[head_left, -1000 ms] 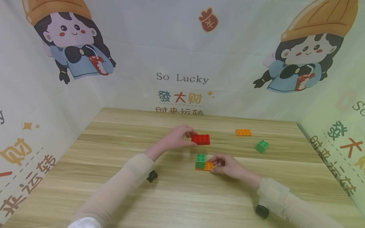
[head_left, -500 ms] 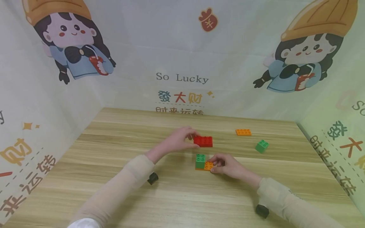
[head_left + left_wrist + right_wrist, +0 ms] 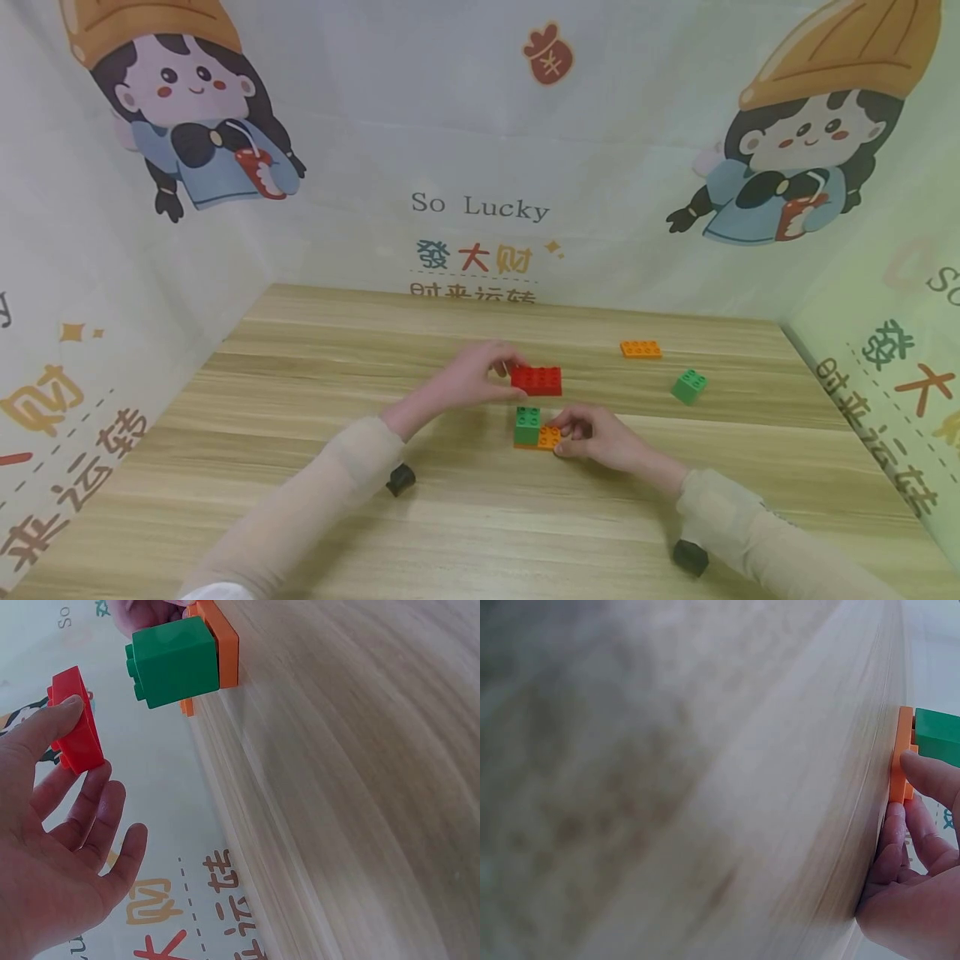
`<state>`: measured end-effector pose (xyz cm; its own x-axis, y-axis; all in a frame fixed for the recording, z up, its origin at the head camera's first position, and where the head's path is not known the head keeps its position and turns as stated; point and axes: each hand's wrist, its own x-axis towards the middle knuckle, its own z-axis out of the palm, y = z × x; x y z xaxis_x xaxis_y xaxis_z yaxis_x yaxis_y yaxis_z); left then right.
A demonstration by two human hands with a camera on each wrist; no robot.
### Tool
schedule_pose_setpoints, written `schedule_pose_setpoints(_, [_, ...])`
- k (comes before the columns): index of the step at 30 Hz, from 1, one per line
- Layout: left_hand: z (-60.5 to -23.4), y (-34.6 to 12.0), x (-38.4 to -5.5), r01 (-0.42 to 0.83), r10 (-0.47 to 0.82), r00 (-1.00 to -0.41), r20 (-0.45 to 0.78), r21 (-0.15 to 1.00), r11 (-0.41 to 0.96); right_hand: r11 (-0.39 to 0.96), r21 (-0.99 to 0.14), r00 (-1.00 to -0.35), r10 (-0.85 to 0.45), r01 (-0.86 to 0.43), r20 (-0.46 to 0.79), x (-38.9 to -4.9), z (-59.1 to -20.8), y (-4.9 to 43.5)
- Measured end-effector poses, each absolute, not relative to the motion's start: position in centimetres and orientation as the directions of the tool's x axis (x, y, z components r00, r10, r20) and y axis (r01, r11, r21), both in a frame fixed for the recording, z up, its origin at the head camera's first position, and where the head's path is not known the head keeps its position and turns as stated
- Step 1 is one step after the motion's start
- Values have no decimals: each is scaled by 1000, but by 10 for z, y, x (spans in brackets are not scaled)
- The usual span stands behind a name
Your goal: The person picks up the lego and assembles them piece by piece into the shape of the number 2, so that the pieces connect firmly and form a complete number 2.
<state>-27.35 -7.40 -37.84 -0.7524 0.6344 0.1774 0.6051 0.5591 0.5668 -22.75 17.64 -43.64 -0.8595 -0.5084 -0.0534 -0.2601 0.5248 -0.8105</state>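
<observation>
Pinching a glossy red brick (image 3: 537, 381), a person's left hand (image 3: 480, 375) holds it clear of the wood-grain surface, just behind a smaller build. The long rectangular brick has rounded studs along its top and smooth, straight sides; the thumb presses one side in that grip, fingertips meet the other, and the remaining fingers curve loosely away. Nearer the camera, a flat orange plate (image 3: 550, 437) lies on the surface with a boxy green block (image 3: 527, 427) seated on its left half, leaving round orange studs exposed on the right. The right hand (image 3: 600, 437) pinches the plate's right end, its thumb on the near edge and the lower fingers resting against the boards. Farther back and to the right lie a second orange plate (image 3: 641, 349), thin and studded, and, turned at an angle, a second green block (image 3: 689, 387). Beige sleeves (image 3: 315, 492), softly wrinkled, cover both forearms. Streaked, pale brown grain runs across the surface (image 3: 525, 525), which is bounded by a whitish, faintly creased backdrop (image 3: 360, 125) printed with rounded cartoon figures (image 3: 232, 167) and the words "So Lucky."
</observation>
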Motion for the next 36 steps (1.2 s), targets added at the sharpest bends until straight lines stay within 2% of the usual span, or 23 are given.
schedule_pose_setpoints(23, [-391, -71, -260, 553, 630, -766, 127, 629, 546, 545, -801, -868, -492, -247, -67, -228, -437, 175])
schedule_pose_setpoints(36, [-397, -70, -258, 562, 625, -768, 137, 612, 557, 539, -796, -864, -502, -276, -41, -228, -437, 176])
